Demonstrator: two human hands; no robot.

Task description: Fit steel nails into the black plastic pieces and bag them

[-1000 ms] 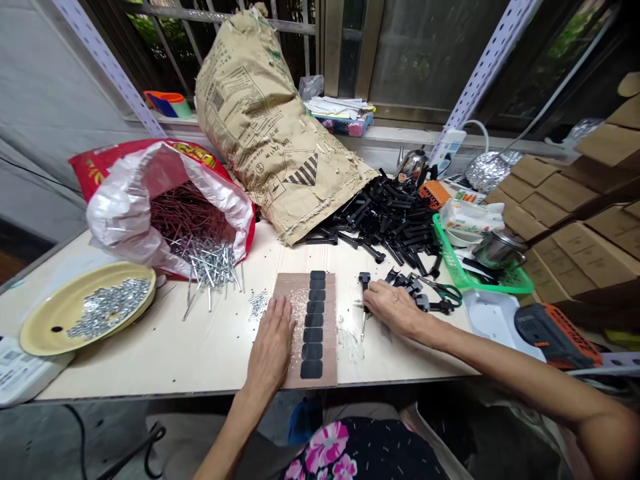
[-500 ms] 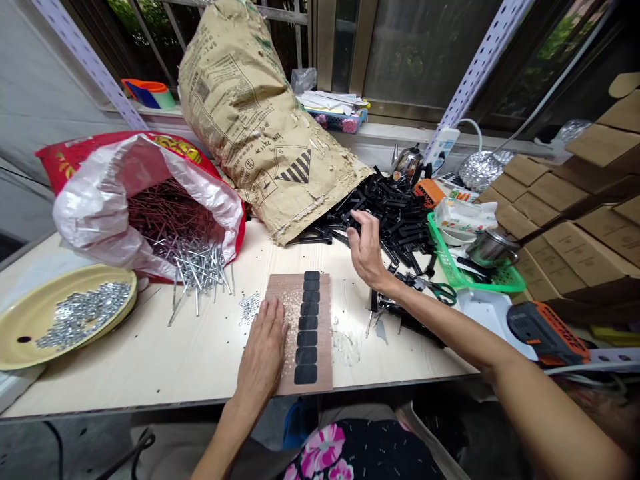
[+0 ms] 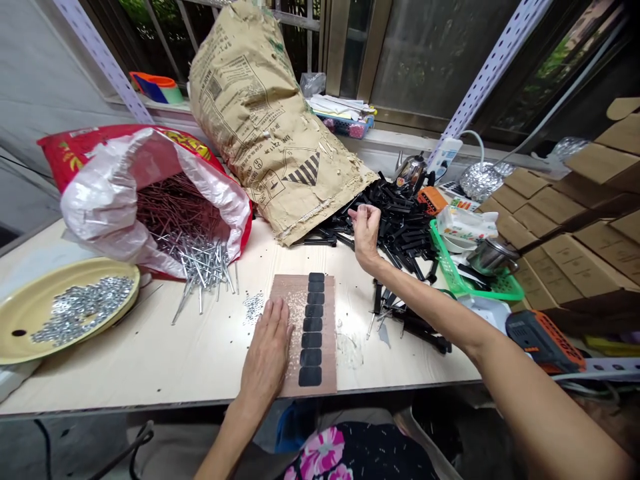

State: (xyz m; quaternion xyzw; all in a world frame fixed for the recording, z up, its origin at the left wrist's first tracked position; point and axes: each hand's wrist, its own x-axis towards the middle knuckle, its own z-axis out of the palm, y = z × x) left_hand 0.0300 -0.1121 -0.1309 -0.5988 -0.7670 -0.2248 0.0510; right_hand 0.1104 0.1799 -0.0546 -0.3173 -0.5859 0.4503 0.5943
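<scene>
My left hand (image 3: 267,347) lies flat, fingers stretched out, on the left side of a brown board (image 3: 327,333). Down that board runs a row of several black rounded-square pads (image 3: 311,325). My right hand (image 3: 367,233) is raised at the near edge of a heap of black plastic parts (image 3: 400,207). Its fingers are curled in towards the thumb; whatever may be between them is hidden. Small silvery pieces (image 3: 253,307) lie just left of the board. Pale crumbs are scattered over the board beside my left fingers.
A torn paper sack (image 3: 265,127) leans behind the heap. At left stand a red-and-white bag (image 3: 107,193) of metal rods (image 3: 205,263) and a yellow dish (image 3: 15,310) of silvery pieces. To the right are a green basket (image 3: 450,273), a power-tool battery (image 3: 545,343) and cardboard boxes (image 3: 565,267).
My right hand's fingers, more extended before, have curled in at the edge of the black heap. My left hand stays flat on the board. The whole view has shifted slightly.
</scene>
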